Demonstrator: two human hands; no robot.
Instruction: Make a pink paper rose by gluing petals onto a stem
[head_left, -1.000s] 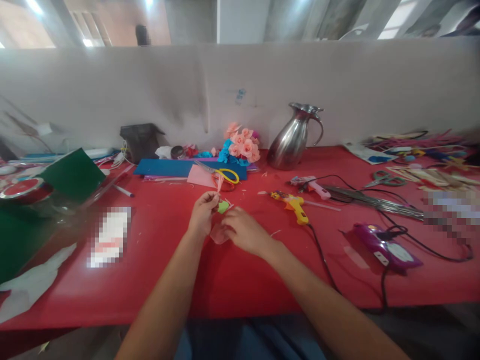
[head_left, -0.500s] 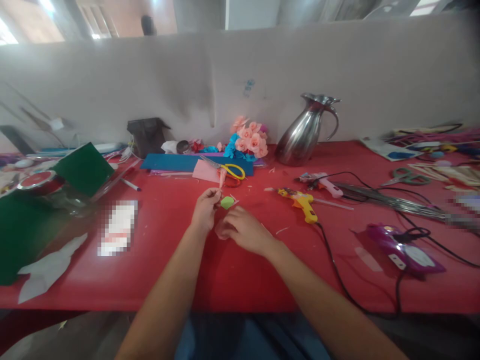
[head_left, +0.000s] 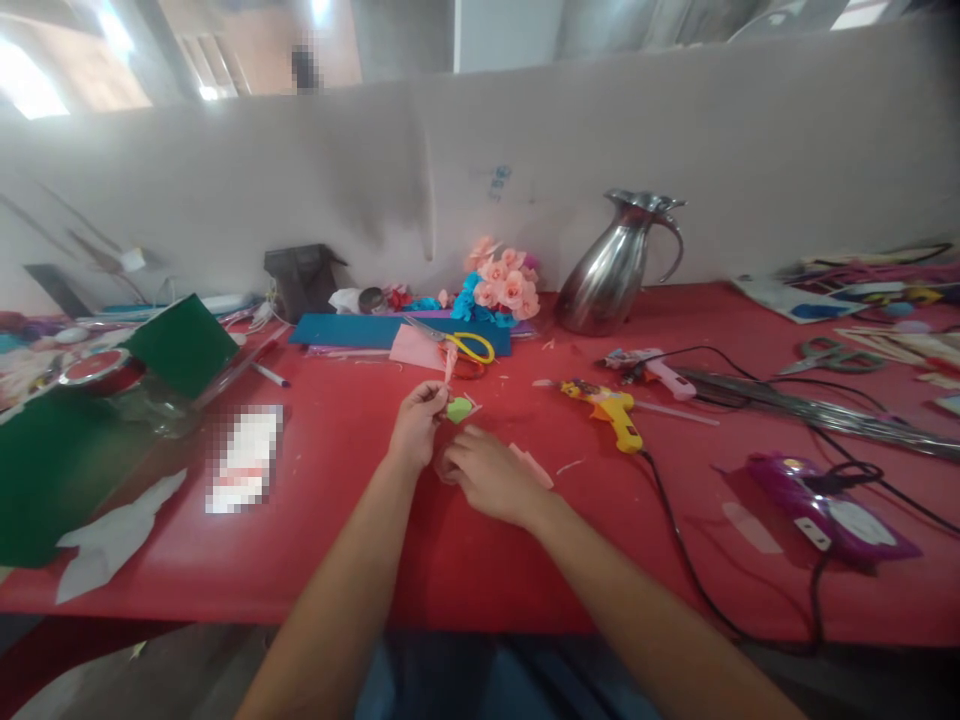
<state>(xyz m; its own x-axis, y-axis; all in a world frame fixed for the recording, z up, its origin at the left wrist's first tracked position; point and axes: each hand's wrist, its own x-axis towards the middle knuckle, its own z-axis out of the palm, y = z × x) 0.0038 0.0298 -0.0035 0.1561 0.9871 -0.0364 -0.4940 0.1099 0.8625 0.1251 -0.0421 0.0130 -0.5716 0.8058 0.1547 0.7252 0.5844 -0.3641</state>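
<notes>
While a pixelated white sheet [head_left: 244,460] lies left of the left hand [head_left: 418,425], any lettering obscured, that hand pinches a thin pink paper strip [head_left: 451,362] between thumb and fingertips, nearly closed. The strip extends just beyond them and seems light, soft and easily creased; a gentle hold at its narrow lower end should suit it. Near those fingertips, to their right, is a green piece [head_left: 459,409]. Next comes the right hand [head_left: 491,475], fingers loosely curled, at a pinkish see-through piece [head_left: 447,468]; whether it grips this cannot be told. Well beyond that hand, blue marks [head_left: 499,182] are illegible. Farther right of it sit a yellow glue gun [head_left: 616,415] and a purple power block [head_left: 791,485], whose pale label [head_left: 862,522] is too blurred to read.
</notes>
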